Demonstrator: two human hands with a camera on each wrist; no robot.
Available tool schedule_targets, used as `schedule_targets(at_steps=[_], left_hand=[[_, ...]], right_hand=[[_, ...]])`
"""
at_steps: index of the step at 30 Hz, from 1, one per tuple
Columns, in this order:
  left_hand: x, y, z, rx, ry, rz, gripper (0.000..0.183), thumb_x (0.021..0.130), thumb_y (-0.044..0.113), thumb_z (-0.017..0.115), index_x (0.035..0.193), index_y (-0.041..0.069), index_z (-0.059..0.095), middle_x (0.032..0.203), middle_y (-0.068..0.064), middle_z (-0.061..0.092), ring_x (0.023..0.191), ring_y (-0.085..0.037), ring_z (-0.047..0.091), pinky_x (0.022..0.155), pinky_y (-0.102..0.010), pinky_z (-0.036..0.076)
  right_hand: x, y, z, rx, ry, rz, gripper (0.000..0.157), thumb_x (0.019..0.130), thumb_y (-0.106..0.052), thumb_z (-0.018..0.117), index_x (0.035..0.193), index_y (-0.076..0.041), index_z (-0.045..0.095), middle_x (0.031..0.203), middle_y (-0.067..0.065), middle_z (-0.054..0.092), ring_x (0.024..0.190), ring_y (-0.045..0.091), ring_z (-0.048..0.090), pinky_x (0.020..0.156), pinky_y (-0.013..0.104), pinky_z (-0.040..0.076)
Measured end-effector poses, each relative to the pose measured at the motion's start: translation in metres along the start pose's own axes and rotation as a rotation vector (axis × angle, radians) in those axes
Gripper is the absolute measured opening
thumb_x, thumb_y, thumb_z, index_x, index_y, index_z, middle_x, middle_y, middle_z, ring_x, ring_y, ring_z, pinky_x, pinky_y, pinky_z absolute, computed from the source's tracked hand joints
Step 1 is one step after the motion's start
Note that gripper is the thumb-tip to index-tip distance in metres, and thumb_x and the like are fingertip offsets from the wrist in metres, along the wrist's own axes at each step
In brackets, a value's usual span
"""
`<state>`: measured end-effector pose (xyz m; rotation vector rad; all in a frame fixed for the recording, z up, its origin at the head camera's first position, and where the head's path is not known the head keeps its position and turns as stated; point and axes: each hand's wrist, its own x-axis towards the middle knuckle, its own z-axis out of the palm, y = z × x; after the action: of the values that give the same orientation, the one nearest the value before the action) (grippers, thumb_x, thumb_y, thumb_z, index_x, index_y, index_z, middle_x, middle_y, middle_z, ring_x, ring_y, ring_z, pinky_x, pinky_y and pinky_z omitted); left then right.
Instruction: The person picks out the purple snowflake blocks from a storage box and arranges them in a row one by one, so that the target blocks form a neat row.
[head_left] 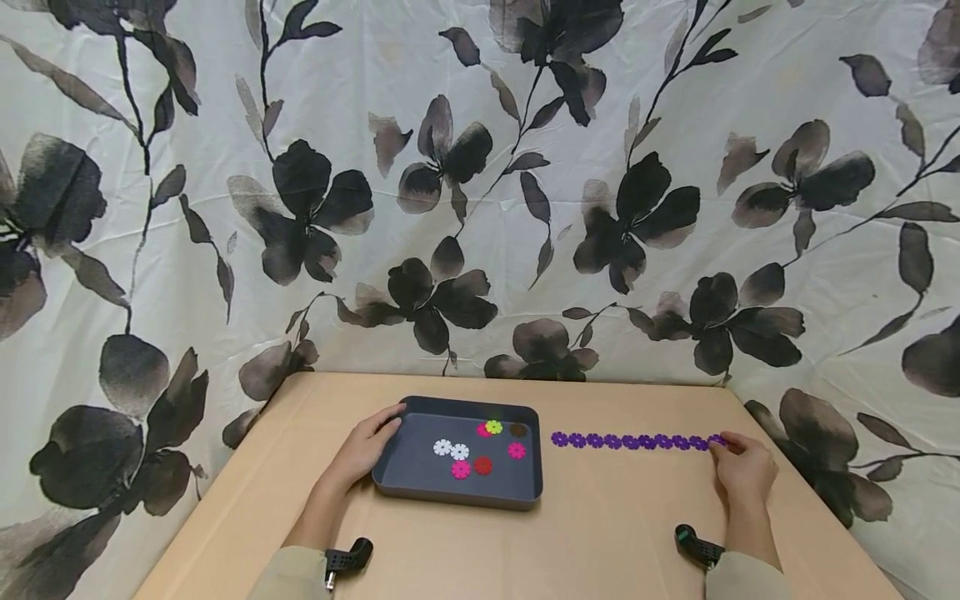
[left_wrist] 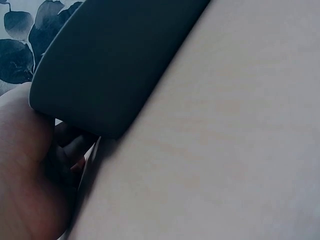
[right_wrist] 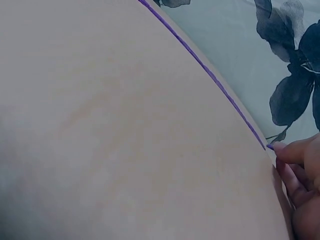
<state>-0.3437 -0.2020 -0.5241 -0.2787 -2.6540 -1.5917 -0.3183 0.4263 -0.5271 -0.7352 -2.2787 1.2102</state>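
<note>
A dark grey tray (head_left: pixel 416 479) lies on the table, and my left hand (head_left: pixel 360 450) grips its left side. In the left wrist view the thumb side lies against the tray's wall (left_wrist: pixel 110 65) and the other fingers curl below. Right of the tray runs a straight row of purple flower-shaped pieces (head_left: pixel 631 442). At its right end my right hand (head_left: pixel 746 471) pinches a purple flower piece (right_wrist: pixel 270 146) between thumb and fingertips. The row (right_wrist: pixel 215 77) shows as a thin purple line in the right wrist view, ending right beside those fingertips.
Inside the tray lie white flower pieces (head_left: pixel 442 447), pink ones (head_left: pixel 461 469), a red one (head_left: pixel 483 465), a yellow-green one (head_left: pixel 493 427) and a brown one (head_left: pixel 518 430). Behind the tan table (head_left: pixel 600 533) hangs a floral curtain (head_left: pixel 525 250).
</note>
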Motion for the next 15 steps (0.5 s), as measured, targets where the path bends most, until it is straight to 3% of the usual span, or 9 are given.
schedule_targets(at_steps=[15], left_hand=[[-0.0001, -0.0003, 0.0, -0.004, 0.004, -0.004, 0.045, 0.112, 0.031, 0.048, 0.155, 0.019, 0.051, 0.163, -0.012, 0.045, 0.155, -0.036, 0.034, 0.127, -0.058, 0.027]], right_hand=[[-0.0009, 0.0003, 0.0006, -0.025, -0.006, -0.012, 0.036, 0.105, -0.011, 0.059, 0.136, 0.008, 0.061, 0.135, 0.033, 0.06, 0.125, 0.05, 0.051, 0.11, 0.064, 0.039]])
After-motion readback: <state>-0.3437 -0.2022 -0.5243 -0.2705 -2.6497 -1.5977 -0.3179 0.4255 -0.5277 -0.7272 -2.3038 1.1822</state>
